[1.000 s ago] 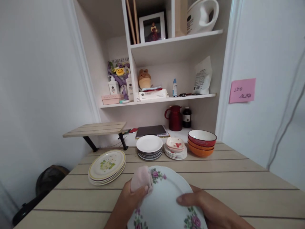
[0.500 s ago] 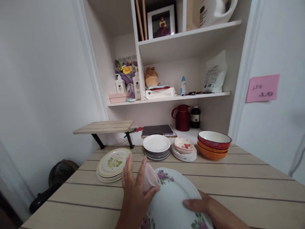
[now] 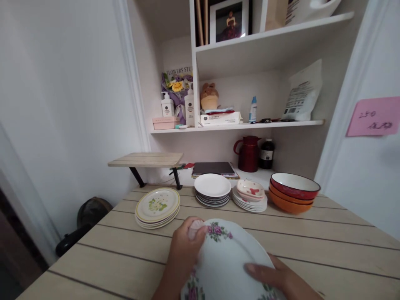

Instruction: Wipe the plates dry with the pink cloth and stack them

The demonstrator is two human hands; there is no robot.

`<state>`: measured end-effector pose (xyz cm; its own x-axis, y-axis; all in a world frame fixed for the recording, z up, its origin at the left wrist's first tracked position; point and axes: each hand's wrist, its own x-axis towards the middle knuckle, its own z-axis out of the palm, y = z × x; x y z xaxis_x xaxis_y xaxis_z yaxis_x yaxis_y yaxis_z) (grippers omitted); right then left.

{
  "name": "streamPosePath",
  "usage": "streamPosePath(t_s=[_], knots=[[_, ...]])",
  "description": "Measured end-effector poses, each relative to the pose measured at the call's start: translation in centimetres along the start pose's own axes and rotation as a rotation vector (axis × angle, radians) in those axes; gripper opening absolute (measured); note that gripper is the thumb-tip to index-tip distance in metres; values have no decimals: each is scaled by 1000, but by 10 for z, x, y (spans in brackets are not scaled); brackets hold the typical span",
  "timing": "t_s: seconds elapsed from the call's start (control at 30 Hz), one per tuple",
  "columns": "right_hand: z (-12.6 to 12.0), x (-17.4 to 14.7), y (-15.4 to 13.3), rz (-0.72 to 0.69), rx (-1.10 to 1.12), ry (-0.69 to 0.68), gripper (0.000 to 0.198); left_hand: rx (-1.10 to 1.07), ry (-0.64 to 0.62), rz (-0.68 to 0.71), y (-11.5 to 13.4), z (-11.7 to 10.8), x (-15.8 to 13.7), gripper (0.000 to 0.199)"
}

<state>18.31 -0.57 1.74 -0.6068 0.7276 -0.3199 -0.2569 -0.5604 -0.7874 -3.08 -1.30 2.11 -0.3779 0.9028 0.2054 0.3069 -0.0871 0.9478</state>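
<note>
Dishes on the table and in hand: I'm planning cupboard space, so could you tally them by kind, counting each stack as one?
Plate stacks, yellow-rimmed plates and white-topped plates: 2
Mixed stack, small dish on small plates: 1
Bowl stack: 1
Single flowered plate, in hand: 1
Total: 5

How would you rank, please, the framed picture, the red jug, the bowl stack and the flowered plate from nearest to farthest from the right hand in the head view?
1. Flowered plate: held at its right side by the right hand.
2. Bowl stack: ahead, on the right.
3. Red jug: farther back, left of the bowls.
4. Framed picture: high up, at the top.
</note>
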Motion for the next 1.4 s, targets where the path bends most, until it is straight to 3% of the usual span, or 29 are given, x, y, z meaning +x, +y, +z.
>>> streamPosePath(t_s=[0.27,0.47,0.6,0.73,0.87,0.97,1.1,1.23,1.4], knots=[[-1,-1,-12,-121,123,212,90,-396,116,-211,-8,26,-7,26],[5,7,2,-269,162,292,94,-919,-5,-369,-10,44,-23,49],[5,13,14,-282,183,305,98,-1085,-102,-403,-9,41,-26,57],[9,13,13,-253,184,244,98,-1059,-134,-440,-8,29,-24,66],[13,3,-1,-206,198,55,83,-927,-66,-416,-2,14,-22,75],[7,-5,-13,-119,251,-101,64,-835,-86,-385,4,1,-22,68],[-5,-13,-22,-75,188,-194,56,-723,-179,-381,8,-12,-23,57],[-8,-19,-26,-106,42,-202,66,-660,-266,-390,10,-15,-24,55],[-5,-15,-21,-76,38,-21,70,-640,-271,-387,9,-9,-23,59]])
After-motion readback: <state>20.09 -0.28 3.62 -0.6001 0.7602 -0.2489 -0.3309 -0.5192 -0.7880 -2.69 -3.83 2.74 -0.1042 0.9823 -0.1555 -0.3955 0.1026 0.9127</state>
